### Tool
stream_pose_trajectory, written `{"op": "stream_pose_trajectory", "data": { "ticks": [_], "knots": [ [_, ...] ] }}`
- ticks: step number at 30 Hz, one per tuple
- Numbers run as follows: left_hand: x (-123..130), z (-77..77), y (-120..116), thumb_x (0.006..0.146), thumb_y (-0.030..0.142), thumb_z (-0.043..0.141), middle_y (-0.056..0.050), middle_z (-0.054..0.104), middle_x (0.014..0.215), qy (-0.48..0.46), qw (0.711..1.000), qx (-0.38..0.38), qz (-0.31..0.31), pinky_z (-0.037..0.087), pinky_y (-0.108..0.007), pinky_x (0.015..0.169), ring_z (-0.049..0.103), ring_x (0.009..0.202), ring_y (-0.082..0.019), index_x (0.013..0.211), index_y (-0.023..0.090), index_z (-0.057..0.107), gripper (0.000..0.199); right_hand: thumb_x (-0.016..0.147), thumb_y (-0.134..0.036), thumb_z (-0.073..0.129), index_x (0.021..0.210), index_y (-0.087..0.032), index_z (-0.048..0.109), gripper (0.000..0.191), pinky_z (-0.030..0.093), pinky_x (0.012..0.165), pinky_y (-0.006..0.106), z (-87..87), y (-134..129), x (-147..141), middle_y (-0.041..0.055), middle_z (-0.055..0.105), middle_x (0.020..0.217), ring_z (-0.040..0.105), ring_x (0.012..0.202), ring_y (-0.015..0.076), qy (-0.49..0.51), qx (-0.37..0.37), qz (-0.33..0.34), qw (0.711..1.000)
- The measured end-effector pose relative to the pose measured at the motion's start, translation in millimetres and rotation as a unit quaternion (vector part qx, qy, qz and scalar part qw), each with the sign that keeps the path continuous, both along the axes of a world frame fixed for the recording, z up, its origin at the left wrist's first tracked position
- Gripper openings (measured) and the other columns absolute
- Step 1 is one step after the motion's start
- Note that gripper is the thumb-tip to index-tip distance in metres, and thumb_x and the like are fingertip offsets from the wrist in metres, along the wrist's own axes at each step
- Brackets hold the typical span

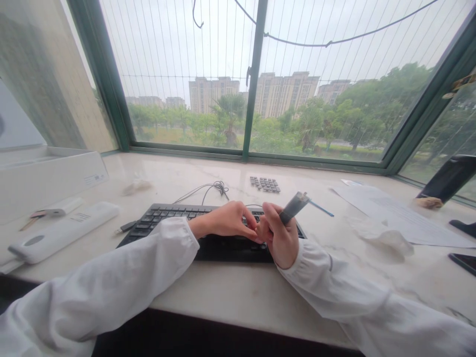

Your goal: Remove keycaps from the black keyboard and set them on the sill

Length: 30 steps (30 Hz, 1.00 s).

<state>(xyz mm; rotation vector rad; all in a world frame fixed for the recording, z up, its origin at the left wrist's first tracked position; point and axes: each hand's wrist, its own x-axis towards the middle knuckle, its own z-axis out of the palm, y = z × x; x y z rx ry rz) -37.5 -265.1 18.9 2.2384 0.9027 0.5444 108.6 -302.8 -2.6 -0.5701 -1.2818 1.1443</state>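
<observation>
A likely light, stiff tool [293, 208], best gripped low, is clasped by right fingers [274, 217], left fingers [248, 217] pinched, contents unclear.

Black keyboard [230, 251] on pale countertop [215, 285]

Left hand [232, 219] and right hand [284, 240] partly hide keyboard [230, 251]; left edge cuts 1 box [55, 173].
</observation>
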Motion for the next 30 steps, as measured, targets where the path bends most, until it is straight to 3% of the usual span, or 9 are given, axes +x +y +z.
{"op": "stream_pose_trajectory", "data": {
  "ticks": [5, 8, 12, 14, 17, 21, 26, 30],
  "knots": [
    [-2, 4.5, 0, 0.067, 0.047, 0.072, 0.000, 0.067, 0.063, 0.016, 1.000, -0.015, -0.008, 0.036, -0.020, 0.054, 0.055, 0.060, -0.011, 0.079, 0.015, 0.076, 0.035, 0.083, -0.051, 0.055, 0.048, -0.022, 0.033, 0.051, 0.023, 0.038, 0.024, 6.3, -1, 4, -0.0066, 0.030, 0.038, 0.026, 0.036, 0.0069, -0.019, 0.034, -0.065, 0.997],
    [-1, 6.4, 1, 0.067, 0.052, 0.071, -0.001, 0.069, 0.066, -0.001, 1.000, 0.002, 0.026, 0.038, -0.021, 0.055, 0.057, 0.061, -0.012, 0.084, 0.016, 0.076, 0.040, 0.083, -0.051, 0.054, 0.050, -0.022, 0.032, 0.050, 0.020, 0.039, 0.024, 19.5, 9, 15, -0.0073, 0.028, 0.040, 0.024, 0.036, 0.0067, -0.032, 0.060, -0.085, 0.994],
    [0, 7.6, 2, 0.073, 0.049, 0.069, -0.003, 0.072, 0.080, -0.070, 0.986, 0.110, 0.101, 0.044, -0.022, 0.068, 0.062, 0.072, -0.013, 0.082, 0.016, 0.074, 0.034, 0.081, -0.051, 0.058, 0.058, -0.020, 0.047, 0.040, 0.026, 0.043, 0.024, 33.7, 33, 38, -0.0074, 0.036, 0.042, 0.030, 0.039, 0.0076, -0.192, 0.072, -0.119, 0.972],
    [-1, 8.1, 3, 0.076, 0.045, 0.067, -0.002, 0.072, 0.081, -0.078, 0.973, 0.168, 0.141, 0.045, -0.023, 0.071, 0.062, 0.070, -0.013, 0.082, 0.017, 0.074, 0.029, 0.077, -0.051, 0.061, 0.060, -0.019, 0.055, 0.038, 0.030, 0.047, 0.024, 34.7, 45, 47, -0.0059, 0.042, 0.045, 0.036, 0.044, 0.0087, -0.290, 0.064, -0.138, 0.945],
    [-3, 7.5, 4, 0.079, 0.040, 0.067, -0.001, 0.073, 0.080, -0.060, 0.954, 0.237, 0.175, 0.046, -0.024, 0.073, 0.062, 0.066, -0.012, 0.082, 0.019, 0.073, 0.022, 0.073, -0.052, 0.064, 0.063, -0.018, 0.067, 0.036, 0.035, 0.055, 0.024, 30.2, 57, 54, -0.0019, 0.057, 0.054, 0.048, 0.054, 0.0122, -0.399, 0.070, -0.115, 0.907],
    [-4, 2.9, 7, 0.082, 0.036, 0.064, 0.000, 0.073, 0.083, -0.027, 0.944, 0.284, 0.165, 0.045, -0.023, 0.073, 0.064, 0.068, -0.012, 0.086, 0.021, 0.074, 0.018, 0.073, -0.052, 0.064, 0.071, -0.018, 0.075, 0.036, 0.037, 0.058, 0.025, 22.5, 59, 52, -0.0003, 0.061, 0.057, 0.053, 0.059, 0.0153, -0.444, 0.082, -0.070, 0.889],
    [-3, -1.0, 8, 0.085, 0.033, 0.060, -0.002, 0.073, 0.087, -0.015, 0.941, 0.310, 0.136, 0.046, -0.023, 0.073, 0.065, 0.074, -0.014, 0.090, 0.020, 0.072, 0.018, 0.077, -0.051, 0.060, 0.071, -0.019, 0.076, 0.036, 0.037, 0.057, 0.025, 16.8, 60, 51, -0.0009, 0.059, 0.054, 0.052, 0.057, 0.0145, -0.472, 0.105, -0.070, 0.873],
    [-2, -0.5, 5, 0.085, 0.030, 0.061, -0.003, 0.072, 0.089, -0.016, 0.944, 0.307, 0.116, 0.046, -0.024, 0.074, 0.064, 0.075, -0.013, 0.091, 0.020, 0.072, 0.016, 0.080, -0.050, 0.056, 0.069, -0.017, 0.073, 0.038, 0.037, 0.057, 0.023, 15.4, 61, 52, -0.0012, 0.060, 0.057, 0.053, 0.059, 0.0140, -0.461, 0.123, -0.046, 0.878]
  ]
}}
